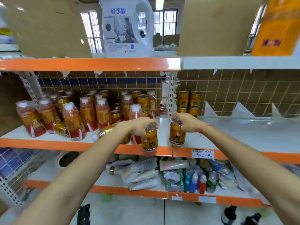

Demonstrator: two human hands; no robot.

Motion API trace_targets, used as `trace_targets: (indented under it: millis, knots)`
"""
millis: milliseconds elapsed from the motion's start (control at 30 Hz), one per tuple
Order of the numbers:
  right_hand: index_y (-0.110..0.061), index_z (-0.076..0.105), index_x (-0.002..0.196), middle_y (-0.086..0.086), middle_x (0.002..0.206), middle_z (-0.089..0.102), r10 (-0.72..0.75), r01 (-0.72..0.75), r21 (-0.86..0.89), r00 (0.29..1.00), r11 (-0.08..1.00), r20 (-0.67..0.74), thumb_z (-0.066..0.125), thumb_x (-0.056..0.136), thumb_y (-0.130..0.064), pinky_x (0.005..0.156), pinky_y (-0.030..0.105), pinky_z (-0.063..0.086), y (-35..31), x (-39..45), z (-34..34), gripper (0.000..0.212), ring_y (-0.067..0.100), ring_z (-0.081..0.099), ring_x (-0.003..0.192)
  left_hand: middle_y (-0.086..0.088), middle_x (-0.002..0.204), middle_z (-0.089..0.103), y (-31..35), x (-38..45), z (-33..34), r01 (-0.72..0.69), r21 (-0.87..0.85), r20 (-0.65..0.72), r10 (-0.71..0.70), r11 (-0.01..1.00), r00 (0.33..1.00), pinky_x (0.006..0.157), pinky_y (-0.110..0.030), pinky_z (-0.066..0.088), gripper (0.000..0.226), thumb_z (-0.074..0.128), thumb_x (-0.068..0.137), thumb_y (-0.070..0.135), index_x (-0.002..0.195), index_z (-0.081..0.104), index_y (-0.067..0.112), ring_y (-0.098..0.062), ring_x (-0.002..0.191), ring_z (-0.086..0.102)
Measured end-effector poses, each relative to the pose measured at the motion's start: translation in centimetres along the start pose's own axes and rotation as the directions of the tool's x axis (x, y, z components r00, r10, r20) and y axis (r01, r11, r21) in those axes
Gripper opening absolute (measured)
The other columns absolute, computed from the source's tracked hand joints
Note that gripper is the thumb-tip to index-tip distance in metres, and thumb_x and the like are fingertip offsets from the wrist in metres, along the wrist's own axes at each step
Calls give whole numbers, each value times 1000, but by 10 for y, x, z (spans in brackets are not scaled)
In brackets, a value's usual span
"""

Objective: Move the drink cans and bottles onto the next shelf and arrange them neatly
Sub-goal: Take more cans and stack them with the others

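Note:
My left hand (139,126) grips a gold drink can (150,140) by its top, held over the front edge of the left shelf (48,143). My right hand (185,124) grips a second gold can (177,135) by its top, just over the left end of the right shelf (243,140). Several red-and-gold bottles (73,122) and gold cans (142,102) crowd the left shelf, some lying on their side. A small block of stacked gold cans (189,102) stands at the back left of the right shelf.
A perforated white upright (172,95) divides the two shelves. Wire mesh backs both. A white detergent jug (126,28) and cardboard boxes sit on the shelf above. Tubes and packets fill the shelf below. A price tag (202,153) hangs on the right shelf's front edge.

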State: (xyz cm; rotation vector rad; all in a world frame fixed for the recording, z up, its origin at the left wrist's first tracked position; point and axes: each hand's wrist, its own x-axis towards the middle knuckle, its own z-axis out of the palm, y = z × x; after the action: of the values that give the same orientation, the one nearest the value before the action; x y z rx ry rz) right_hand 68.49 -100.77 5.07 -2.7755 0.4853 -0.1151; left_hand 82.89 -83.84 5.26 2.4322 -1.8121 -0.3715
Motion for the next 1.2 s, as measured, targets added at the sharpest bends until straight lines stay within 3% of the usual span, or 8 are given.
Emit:
trace_targets:
  millis: [200, 333, 500, 700, 867, 1067, 1200]
  knots:
    - [-8, 43, 133, 9, 133, 51, -10, 10, -40, 1000, 999, 2, 80, 70, -9, 91, 26, 41, 82, 3, -25, 73, 24, 50, 119, -3, 118, 39, 45, 82, 10, 22, 42, -8, -22, 999, 1000, 91, -37, 43, 68, 78, 72, 9, 128, 44, 25, -25, 115, 42]
    - [-10, 43, 133, 8, 132, 51, -17, 19, -74, 1000, 997, 23, 80, 70, -10, 89, 26, 40, 129, 13, -30, 73, 23, 49, 118, -9, 130, 37, 66, 126, 19, 44, 54, -13, -43, 998, 999, 98, -43, 43, 67, 77, 73, 9, 128, 42, 27, -29, 125, 36]
    - [-15, 42, 134, 9, 131, 47, -8, 12, -99, 999, 995, 43, 80, 69, -12, 95, 32, 42, 169, 28, -24, 75, 25, 46, 119, -8, 126, 36, 77, 162, 25, 21, 62, 11, -22, 998, 1000, 87, -37, 47, 67, 76, 72, 3, 126, 44, 24, -28, 116, 40]
    - [-15, 43, 131, 8, 130, 46, -33, 36, -96, 999, 995, 37, 79, 70, -11, 95, 32, 41, 190, 49, -10, 72, 25, 45, 118, -8, 128, 34, 71, 197, 32, -9, 94, 23, 7, 996, 1000, 84, -32, 44, 64, 74, 74, 0, 127, 45, 21, -26, 117, 37]
    - [-14, 44, 130, 8, 130, 47, -62, 63, -69, 998, 996, 20, 79, 70, -9, 92, 32, 42, 191, 65, -1, 69, 25, 45, 118, -5, 130, 34, 57, 214, 34, -59, 97, 27, 57, 994, 998, 94, -42, 48, 64, 74, 71, 1, 122, 45, 25, -27, 121, 38]
    - [-18, 43, 130, 7, 131, 40, -38, 38, 10, 999, 999, 22, 77, 72, -5, 96, 35, 44, 194, 72, 5, 68, 24, 42, 119, -4, 132, 35, 49, 224, 35, -107, 90, 9, 107, 990, 994, 96, -44, 47, 63, 72, 73, -1, 123, 45, 26, -27, 123, 38]
    - [-18, 30, 140, 7, 139, 35, 13, -20, 128, 999, 992, 50, 78, 71, -4, 102, 36, 42, 197, 72, 10, 85, 25, 39, 128, -1, 138, 34, 41, 223, 45, -87, -13, -42, 86, 996, 995, 100, -43, 45, 71, 74, 74, 4, 131, 40, 31, -24, 127, 36]
